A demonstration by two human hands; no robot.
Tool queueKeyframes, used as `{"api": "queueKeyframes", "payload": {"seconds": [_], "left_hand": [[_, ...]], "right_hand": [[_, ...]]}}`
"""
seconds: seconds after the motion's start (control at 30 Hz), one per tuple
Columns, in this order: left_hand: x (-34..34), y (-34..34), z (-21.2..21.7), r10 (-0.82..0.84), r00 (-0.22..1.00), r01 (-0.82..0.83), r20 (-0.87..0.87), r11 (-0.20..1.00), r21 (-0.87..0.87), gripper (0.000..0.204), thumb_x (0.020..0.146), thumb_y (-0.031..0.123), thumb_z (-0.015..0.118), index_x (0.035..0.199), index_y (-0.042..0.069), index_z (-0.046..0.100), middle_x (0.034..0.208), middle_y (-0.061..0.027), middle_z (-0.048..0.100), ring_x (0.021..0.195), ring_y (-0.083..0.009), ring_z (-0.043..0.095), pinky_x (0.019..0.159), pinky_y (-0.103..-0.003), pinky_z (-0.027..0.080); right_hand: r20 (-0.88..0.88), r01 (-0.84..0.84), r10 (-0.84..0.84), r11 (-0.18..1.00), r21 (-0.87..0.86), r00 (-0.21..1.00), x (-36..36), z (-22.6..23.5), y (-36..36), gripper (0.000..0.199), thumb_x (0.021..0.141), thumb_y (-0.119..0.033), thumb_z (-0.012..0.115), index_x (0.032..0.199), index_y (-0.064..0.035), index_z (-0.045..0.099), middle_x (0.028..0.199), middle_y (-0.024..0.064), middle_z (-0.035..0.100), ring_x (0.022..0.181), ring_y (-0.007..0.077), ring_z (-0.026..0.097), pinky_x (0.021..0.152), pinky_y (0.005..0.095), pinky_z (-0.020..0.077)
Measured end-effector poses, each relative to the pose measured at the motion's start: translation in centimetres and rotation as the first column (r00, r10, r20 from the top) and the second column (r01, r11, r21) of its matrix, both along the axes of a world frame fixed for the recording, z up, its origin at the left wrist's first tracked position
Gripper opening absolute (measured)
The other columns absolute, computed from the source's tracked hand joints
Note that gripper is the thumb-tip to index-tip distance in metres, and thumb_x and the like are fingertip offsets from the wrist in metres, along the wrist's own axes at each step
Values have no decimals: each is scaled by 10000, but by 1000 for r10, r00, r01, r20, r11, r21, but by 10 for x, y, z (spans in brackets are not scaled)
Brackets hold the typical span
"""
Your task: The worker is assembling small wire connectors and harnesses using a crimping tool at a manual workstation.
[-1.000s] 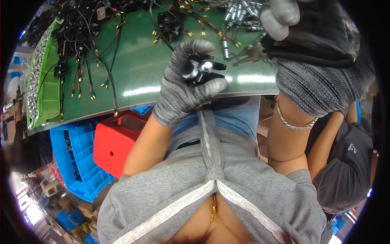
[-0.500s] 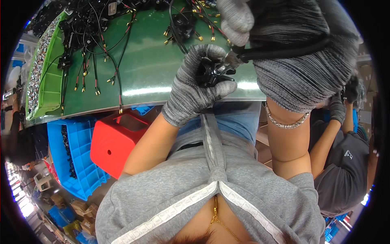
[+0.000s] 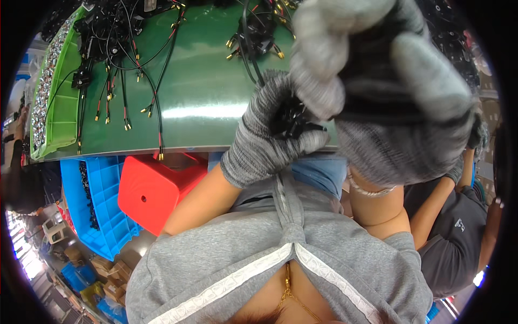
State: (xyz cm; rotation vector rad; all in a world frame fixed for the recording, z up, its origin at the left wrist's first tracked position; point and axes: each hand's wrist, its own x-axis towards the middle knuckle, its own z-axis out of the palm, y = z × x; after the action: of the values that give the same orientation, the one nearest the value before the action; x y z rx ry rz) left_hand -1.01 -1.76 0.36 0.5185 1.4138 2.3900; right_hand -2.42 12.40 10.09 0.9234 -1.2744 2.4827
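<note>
My left hand (image 3: 264,129), in a grey knitted glove, is closed around a small black plastic part (image 3: 294,121). A black cable (image 3: 249,59) runs from behind that hand toward the far side of the green table (image 3: 205,81). Close to the camera, my right hand (image 3: 388,102), gloved alike, is curled with fingers and thumb around dark pliers (image 3: 372,81). Motion blurs them, and their jaws are hidden behind the fingers. My right fingertips overlap the black part in view; whether they touch it I cannot tell.
Black wired assemblies (image 3: 110,43) with gold-tipped leads lie at the far left, another black assembly (image 3: 256,40) at the back. A green bin (image 3: 62,119) holds small metal pieces. Below the table edge are a blue crate (image 3: 105,200) and a red stool (image 3: 148,189). A co-worker (image 3: 450,232) is at right.
My right hand has come nearer the camera and turned, taking the pliers off the black part. My left hand has shifted slightly right and nearer, still holding the part.
</note>
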Motion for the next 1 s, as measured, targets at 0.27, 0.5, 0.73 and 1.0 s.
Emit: {"api": "queueKeyframes", "payload": {"seconds": [0.27,0.5,0.73,1.0], "left_hand": [[-4,-5,15,-128,959,157,254,983,-95,862,635,95,869,1364,146,412,1190,-38,571,1110,-165,546,950,-342,472],[-5,1,2,-40,978,23,-206,996,-86,536,698,13,800,1157,87,533,1070,-26,583,984,-133,585,888,-305,496],[-10,1,5,-52,978,30,-201,993,-111,566,642,112,848,1131,67,567,1117,-56,577,1057,-176,562,912,-335,486],[-6,1,7,-25,975,3,-220,995,-100,578,641,105,833,1150,77,561,1131,-65,579,1089,-180,547,947,-347,467]], "right_hand": [[8,-23,22,999,36,1000,4,6,-8,429,931,-195,524,1327,-70,418,990,141,558,749,224,604,636,342,605],[-23,-38,37,999,-38,999,12,22,-1,418,937,-199,514,1323,-67,422,991,147,561,760,233,610,641,356,611],[-63,563,-613,675,476,788,30,54,98,395,933,-211,489,1243,32,517,1087,100,538,869,150,520,681,253,427],[-512,162,-746,-494,854,426,4,-35,155,193,729,-211,789,905,-163,728,1152,43,557,1005,182,571,992,304,451]]}}
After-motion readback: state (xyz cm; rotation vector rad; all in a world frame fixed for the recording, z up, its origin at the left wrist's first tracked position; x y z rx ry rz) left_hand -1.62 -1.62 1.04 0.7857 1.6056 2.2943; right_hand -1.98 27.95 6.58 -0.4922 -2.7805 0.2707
